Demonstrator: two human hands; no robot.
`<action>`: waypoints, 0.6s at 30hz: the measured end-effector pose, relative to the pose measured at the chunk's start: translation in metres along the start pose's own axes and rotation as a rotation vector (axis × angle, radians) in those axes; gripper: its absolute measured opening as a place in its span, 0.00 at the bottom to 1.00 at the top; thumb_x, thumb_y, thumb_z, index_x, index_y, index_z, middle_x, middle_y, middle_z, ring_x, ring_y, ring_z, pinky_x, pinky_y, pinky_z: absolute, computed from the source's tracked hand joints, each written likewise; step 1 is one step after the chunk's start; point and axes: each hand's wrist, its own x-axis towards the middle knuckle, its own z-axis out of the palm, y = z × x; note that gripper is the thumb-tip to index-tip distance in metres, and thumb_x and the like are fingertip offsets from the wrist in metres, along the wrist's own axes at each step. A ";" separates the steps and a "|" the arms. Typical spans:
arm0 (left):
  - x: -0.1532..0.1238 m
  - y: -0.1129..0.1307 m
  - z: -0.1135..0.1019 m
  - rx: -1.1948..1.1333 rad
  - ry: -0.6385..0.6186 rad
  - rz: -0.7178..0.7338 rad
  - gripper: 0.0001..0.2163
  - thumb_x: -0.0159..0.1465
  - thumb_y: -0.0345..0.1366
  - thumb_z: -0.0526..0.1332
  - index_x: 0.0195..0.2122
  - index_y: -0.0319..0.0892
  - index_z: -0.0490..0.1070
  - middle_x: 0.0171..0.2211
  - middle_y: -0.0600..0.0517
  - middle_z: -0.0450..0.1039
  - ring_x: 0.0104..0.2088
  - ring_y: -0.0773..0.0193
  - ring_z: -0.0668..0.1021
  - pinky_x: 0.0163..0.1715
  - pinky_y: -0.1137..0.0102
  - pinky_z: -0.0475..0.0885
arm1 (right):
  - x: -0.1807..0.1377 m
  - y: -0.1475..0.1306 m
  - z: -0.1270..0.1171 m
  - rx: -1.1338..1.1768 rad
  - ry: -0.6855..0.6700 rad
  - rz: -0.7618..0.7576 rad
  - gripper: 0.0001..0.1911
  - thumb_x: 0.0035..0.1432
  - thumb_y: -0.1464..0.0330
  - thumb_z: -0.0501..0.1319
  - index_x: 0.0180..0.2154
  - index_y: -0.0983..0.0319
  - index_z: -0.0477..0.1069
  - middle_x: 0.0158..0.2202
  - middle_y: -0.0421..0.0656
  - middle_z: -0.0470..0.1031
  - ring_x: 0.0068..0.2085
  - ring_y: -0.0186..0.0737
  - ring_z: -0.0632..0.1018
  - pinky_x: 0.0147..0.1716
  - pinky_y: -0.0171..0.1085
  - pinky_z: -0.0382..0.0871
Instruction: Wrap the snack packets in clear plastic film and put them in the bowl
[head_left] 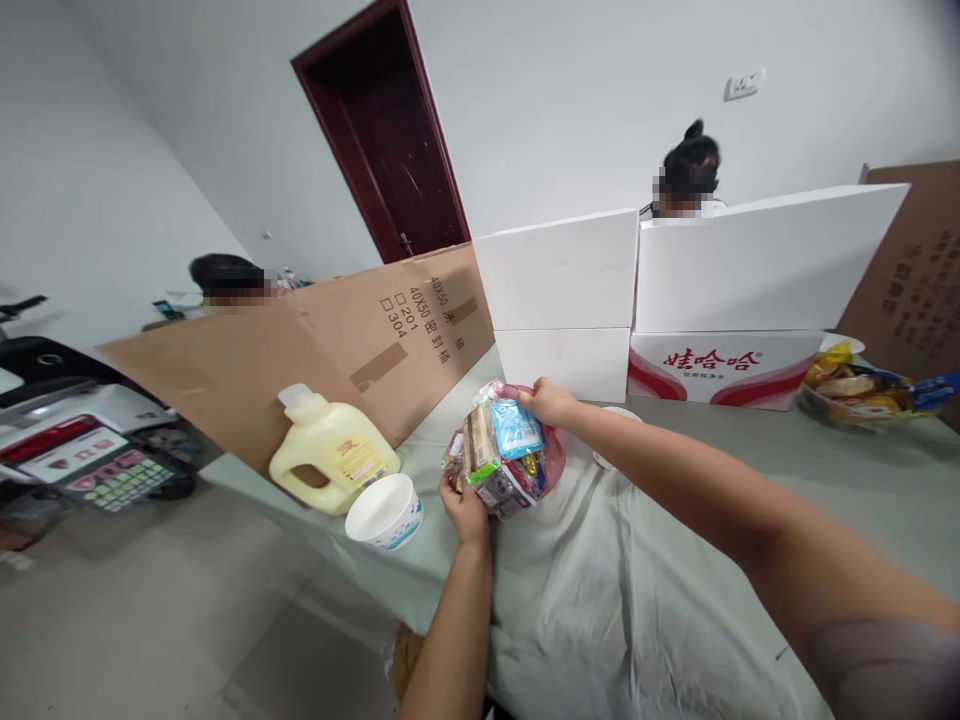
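Wrapped snack packets (495, 450), among them a light-blue one, sit bunched together over the middle of the cloth. Behind and beside them shows a pinkish-red holder (555, 462); I cannot tell whether it is a basket or a bag. My right hand (551, 402) is closed on its upper edge. At the lower left, my left hand (465, 510) grips the packets from below, its fingers partly hidden. To the left are a white paper bowl (386, 512) and a pale-yellow jug (330, 450) with a white cap. Behind my right forearm, a white bowl (606, 458) is partly covered.
White boxes (555, 290) and a cardboard sheet (360, 350) wall off the table's far side. A snack-filled container (862, 395) stands at the right. Two people are partly visible beyond the partitions. A scooter (82, 430) stands at the left.
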 end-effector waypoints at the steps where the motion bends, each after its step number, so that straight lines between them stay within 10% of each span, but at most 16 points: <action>1: 0.000 -0.001 0.000 0.017 0.024 -0.013 0.17 0.63 0.43 0.58 0.51 0.42 0.63 0.48 0.45 0.71 0.48 0.60 0.75 0.51 0.64 0.68 | 0.004 -0.002 -0.004 -0.047 0.007 0.004 0.38 0.56 0.41 0.52 0.53 0.65 0.64 0.48 0.57 0.76 0.49 0.56 0.77 0.45 0.46 0.68; 18: -0.011 0.011 0.002 0.342 -0.116 0.113 0.23 0.66 0.42 0.51 0.61 0.40 0.58 0.60 0.39 0.59 0.62 0.54 0.63 0.62 0.59 0.57 | 0.024 -0.010 -0.027 -0.550 0.224 -0.068 0.32 0.59 0.49 0.53 0.55 0.64 0.64 0.50 0.59 0.73 0.52 0.57 0.73 0.47 0.46 0.64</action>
